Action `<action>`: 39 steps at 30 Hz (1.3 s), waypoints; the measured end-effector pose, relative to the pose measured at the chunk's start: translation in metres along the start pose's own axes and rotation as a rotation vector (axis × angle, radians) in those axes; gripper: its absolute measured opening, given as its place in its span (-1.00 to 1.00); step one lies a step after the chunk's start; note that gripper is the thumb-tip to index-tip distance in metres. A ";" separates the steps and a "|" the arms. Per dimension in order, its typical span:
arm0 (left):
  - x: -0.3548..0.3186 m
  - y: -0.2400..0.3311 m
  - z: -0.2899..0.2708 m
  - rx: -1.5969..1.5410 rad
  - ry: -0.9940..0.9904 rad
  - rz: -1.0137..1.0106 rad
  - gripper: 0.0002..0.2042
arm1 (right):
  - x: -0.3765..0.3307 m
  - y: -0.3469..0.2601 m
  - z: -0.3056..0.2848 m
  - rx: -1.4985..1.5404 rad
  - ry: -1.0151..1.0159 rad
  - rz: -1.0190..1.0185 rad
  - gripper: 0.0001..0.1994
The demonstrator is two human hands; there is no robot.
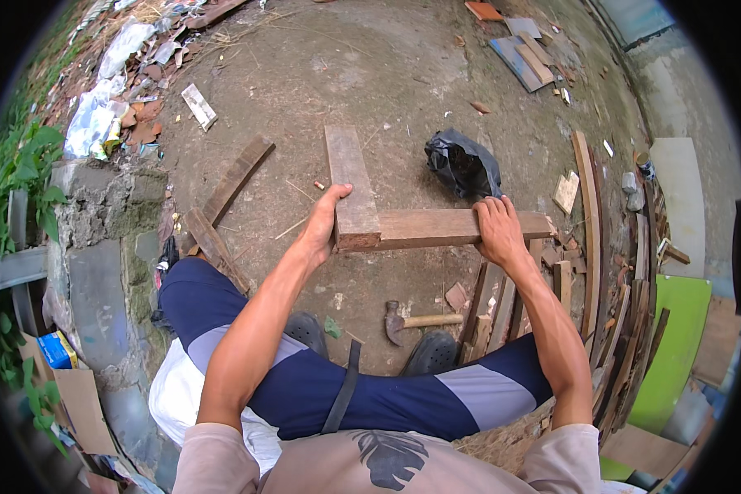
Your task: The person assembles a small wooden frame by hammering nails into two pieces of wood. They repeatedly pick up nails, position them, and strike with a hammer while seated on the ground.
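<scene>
Two pieces of wood meet in an L shape in front of me. One short wooden board points away from me, and a longer wooden plank runs from its near end to the right. My left hand grips the short board by its left edge, thumb on top and fingers hidden beneath. Over the plank's right part my right hand is closed, its fingers curled across the top. How the two pieces are joined cannot be seen. A claw hammer with a wooden handle lies on the ground between my feet.
Just beyond the plank sits a black plastic bag. Wood offcuts lie left, and long timber strips line the right side. A rough block wall stands at left. A green panel leans at far right.
</scene>
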State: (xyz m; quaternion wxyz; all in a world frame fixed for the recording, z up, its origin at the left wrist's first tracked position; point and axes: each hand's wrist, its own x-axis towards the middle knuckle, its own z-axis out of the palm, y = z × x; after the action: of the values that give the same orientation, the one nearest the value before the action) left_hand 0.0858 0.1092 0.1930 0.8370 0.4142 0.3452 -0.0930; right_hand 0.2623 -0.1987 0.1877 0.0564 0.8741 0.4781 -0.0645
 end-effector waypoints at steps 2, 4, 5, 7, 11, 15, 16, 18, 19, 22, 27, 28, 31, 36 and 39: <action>-0.008 0.012 0.005 -0.074 -0.030 0.072 -0.15 | 0.001 -0.006 -0.002 0.042 0.068 0.004 -0.36; -0.010 0.019 0.005 -0.110 -0.062 0.126 -0.15 | 0.003 -0.009 -0.005 0.067 0.147 0.004 -0.38; -0.008 0.025 0.002 -0.109 -0.079 0.144 -0.14 | 0.005 -0.010 -0.008 0.071 0.192 0.001 -0.39; -0.005 0.031 -0.006 -0.121 -0.099 0.167 -0.12 | 0.008 -0.011 -0.015 0.084 0.258 -0.007 -0.39; 0.001 0.031 -0.019 -0.209 -0.100 0.171 -0.13 | 0.013 -0.014 -0.033 0.099 0.325 -0.027 -0.41; 0.006 0.027 -0.019 -0.282 -0.113 0.222 -0.19 | 0.017 -0.012 -0.042 0.093 0.353 -0.039 -0.45; 0.004 0.026 -0.018 -0.289 -0.107 0.247 -0.20 | 0.018 -0.011 -0.042 0.096 0.350 -0.037 -0.46; 0.002 0.024 -0.016 -0.294 -0.142 0.244 -0.22 | 0.019 -0.009 -0.041 0.102 0.343 -0.033 -0.47; 0.001 0.023 -0.013 -0.301 -0.162 0.241 -0.24 | 0.018 -0.008 -0.041 0.100 0.341 -0.030 -0.48; 0.001 0.019 0.001 -0.178 0.074 0.298 -0.19 | 0.017 -0.006 -0.038 0.099 0.333 -0.020 -0.49; 0.003 0.014 0.002 -0.230 -0.003 0.294 -0.19 | 0.016 -0.003 -0.035 0.071 0.305 0.002 -0.50; 0.003 0.013 0.004 -0.258 -0.006 0.294 -0.19 | 0.016 -0.003 -0.036 0.073 0.288 0.008 -0.49; 0.005 0.013 0.005 -0.263 0.022 0.236 -0.22 | 0.015 -0.004 -0.036 0.115 0.208 0.029 -0.46; 0.016 0.025 0.003 -0.239 0.024 0.098 -0.24 | 0.011 -0.002 -0.023 0.276 -0.002 0.066 -0.37; 0.008 0.029 0.015 -0.220 0.039 0.017 -0.19 | 0.008 -0.001 -0.021 0.349 -0.076 0.077 -0.34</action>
State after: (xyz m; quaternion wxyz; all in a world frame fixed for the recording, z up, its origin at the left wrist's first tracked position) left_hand 0.1122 0.1172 0.2124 0.8712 0.3247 0.3661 -0.0391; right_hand 0.2668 -0.1881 0.2073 -0.0758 0.8852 0.4234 -0.1772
